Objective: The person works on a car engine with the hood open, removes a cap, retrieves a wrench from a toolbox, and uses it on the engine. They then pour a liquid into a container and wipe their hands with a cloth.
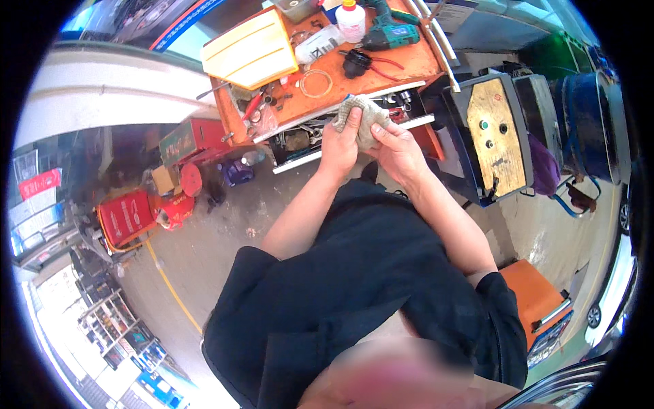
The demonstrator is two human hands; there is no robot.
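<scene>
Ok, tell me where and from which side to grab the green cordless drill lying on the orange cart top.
Take the green cordless drill by its handle, probably coming straight down from above. It lies flat on its side on the orange cart top, so the handle is exposed, while the white plastic bottle crowds its nose end. Both the left hand and right hand are currently occupied with the grey knitted cloth.

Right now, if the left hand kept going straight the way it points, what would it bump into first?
Probably the open tool drawer of the orange cart. The left hand, holding the grey cloth, points up toward it, though depth is unclear.
</scene>
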